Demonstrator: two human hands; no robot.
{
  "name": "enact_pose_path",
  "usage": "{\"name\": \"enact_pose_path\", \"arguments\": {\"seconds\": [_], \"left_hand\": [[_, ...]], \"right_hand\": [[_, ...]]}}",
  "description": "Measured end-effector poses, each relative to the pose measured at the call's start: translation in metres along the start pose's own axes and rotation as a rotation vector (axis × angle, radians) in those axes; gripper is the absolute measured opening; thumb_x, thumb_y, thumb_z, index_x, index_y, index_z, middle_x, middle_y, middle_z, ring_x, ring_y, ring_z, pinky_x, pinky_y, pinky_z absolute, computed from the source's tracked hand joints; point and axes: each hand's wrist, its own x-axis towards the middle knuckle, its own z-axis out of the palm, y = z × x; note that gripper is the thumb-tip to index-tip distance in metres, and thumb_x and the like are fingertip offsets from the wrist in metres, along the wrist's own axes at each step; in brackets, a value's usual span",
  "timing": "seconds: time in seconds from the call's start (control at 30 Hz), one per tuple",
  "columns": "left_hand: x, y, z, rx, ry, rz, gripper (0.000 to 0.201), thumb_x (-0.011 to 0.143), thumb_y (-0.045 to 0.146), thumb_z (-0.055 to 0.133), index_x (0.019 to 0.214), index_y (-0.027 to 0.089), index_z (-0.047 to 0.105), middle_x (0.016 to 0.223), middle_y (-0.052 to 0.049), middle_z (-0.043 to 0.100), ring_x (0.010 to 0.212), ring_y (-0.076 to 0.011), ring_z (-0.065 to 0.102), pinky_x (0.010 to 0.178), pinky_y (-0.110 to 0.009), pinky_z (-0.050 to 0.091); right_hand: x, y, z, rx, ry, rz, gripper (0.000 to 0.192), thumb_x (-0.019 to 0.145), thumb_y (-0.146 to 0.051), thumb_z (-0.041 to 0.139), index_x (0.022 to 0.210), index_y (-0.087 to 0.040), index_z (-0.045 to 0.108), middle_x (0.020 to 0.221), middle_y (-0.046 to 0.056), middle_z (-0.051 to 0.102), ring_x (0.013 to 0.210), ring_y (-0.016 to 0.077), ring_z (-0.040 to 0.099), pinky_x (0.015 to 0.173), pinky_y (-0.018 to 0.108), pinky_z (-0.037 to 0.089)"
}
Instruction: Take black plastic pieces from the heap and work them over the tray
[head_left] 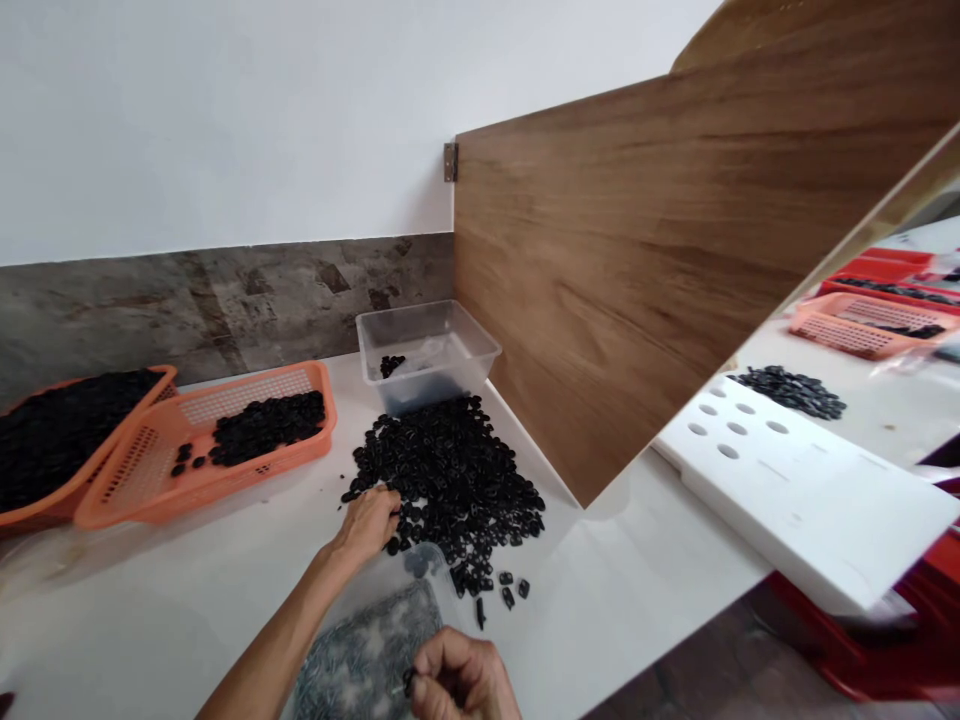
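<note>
A heap of small black plastic parts (450, 480) lies on the white table (165, 600). My left hand (369, 522) reaches into the heap's near left edge, fingers curled down onto the parts. My right hand (459, 678) is low in the view, fingers closed around a small black part with a thin pin showing between them. Under and beside it lies a clear plastic bag (367, 655) filled with small grey pieces. A few loose black parts (506, 592) lie just off the heap's near edge.
A clear plastic tub (427, 352) with a few black parts stands behind the heap. Two orange baskets (210, 440) (67, 440) hold black parts at left. A wooden divider (660, 260) rises on the right; beyond it a white board with holes (795, 485) and another workstation.
</note>
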Motion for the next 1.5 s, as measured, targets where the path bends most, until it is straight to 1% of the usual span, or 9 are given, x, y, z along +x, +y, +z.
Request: {"name": "enact_pose_path", "arguments": {"seconds": [0.17,0.3,0.53,0.77,0.87,1.03,1.17,1.33,1.5], "left_hand": [[-0.008,0.013,-0.010,-0.400,0.035,-0.077,0.012,0.086,0.022,0.056,0.084,0.011,0.062,0.055,0.004,0.058,0.050,-0.0112,0.056,0.054,-0.026,0.047],[-0.042,0.033,-0.025,-0.705,0.111,-0.050,0.038,0.080,0.029,0.053,0.109,0.006,0.059,0.062,-0.002,0.065,0.056,-0.0124,0.059,0.058,-0.026,0.049],[-0.116,0.051,-0.028,-0.996,0.117,-0.099,0.031,0.068,0.025,0.068,0.096,0.014,0.071,0.063,-0.002,0.070,0.058,-0.0129,0.063,0.056,-0.020,0.050],[-0.141,0.044,-0.021,-0.941,0.279,0.029,0.024,0.067,0.019,0.072,0.090,0.023,0.078,0.066,-0.002,0.071,0.055,-0.0140,0.064,0.054,-0.020,0.054],[-0.145,0.041,-0.018,-0.871,0.339,0.113,0.025,0.071,0.018,0.069,0.093,0.025,0.078,0.070,-0.002,0.072,0.056,-0.0149,0.065,0.053,-0.021,0.055],[-0.150,0.034,-0.012,-0.741,0.432,0.219,0.030,0.076,0.012,0.065,0.096,0.031,0.078,0.070,-0.001,0.071,0.052,-0.0120,0.062,0.052,-0.018,0.054],[-0.154,0.029,-0.006,-0.805,0.473,0.160,0.029,0.078,0.017,0.066,0.102,0.032,0.076,0.079,-0.002,0.073,0.055,-0.0127,0.064,0.053,-0.019,0.056],[-0.156,0.029,-0.002,-0.981,0.521,-0.011,0.017,0.072,0.029,0.075,0.087,0.024,0.079,0.075,-0.004,0.074,0.059,-0.0151,0.067,0.057,-0.020,0.058],[-0.159,0.041,0.003,-1.226,0.574,-0.231,0.035,0.064,0.038,0.081,0.093,0.021,0.074,0.075,-0.003,0.076,0.060,-0.0144,0.069,0.059,-0.018,0.057]], "right_hand": [[0.012,-0.031,-0.005,0.067,-0.056,-0.005,0.048,0.076,-0.062,0.063,0.075,-0.017,0.046,0.049,-0.005,0.044,0.039,0.0063,0.042,0.041,0.017,0.028],[0.019,-0.051,-0.003,0.113,0.045,-0.067,0.043,0.079,-0.055,0.065,0.074,-0.015,0.051,0.055,-0.002,0.051,0.045,0.0069,0.046,0.048,0.019,0.035],[0.032,-0.069,0.011,0.235,0.104,-0.134,0.028,0.084,-0.040,0.066,0.081,-0.013,0.059,0.059,0.000,0.060,0.056,0.0089,0.052,0.064,0.022,0.039],[0.035,-0.071,0.034,0.502,0.009,-0.008,0.033,0.076,-0.040,0.075,0.077,-0.013,0.056,0.064,0.003,0.065,0.051,0.0098,0.057,0.054,0.020,0.037],[0.035,-0.068,0.038,0.530,-0.016,0.032,0.034,0.076,-0.041,0.074,0.078,-0.013,0.054,0.054,0.003,0.064,0.050,0.0116,0.059,0.053,0.019,0.036],[0.036,-0.066,0.041,0.497,-0.034,0.013,0.032,0.077,-0.038,0.074,0.078,-0.013,0.055,0.062,0.005,0.067,0.056,0.0116,0.061,0.058,0.020,0.039],[0.036,-0.065,0.043,0.449,-0.058,-0.058,0.026,0.080,-0.035,0.072,0.079,-0.013,0.059,0.071,0.004,0.066,0.064,0.0128,0.059,0.066,0.024,0.044],[0.033,-0.064,0.045,0.318,-0.112,-0.154,0.020,0.086,-0.032,0.066,0.077,-0.014,0.061,0.081,0.005,0.066,0.076,0.0131,0.059,0.072,0.024,0.045],[0.030,-0.063,0.048,0.338,-0.139,-0.129,0.016,0.088,-0.030,0.064,0.083,-0.015,0.063,0.080,0.004,0.067,0.075,0.0139,0.062,0.076,0.027,0.047]]}}
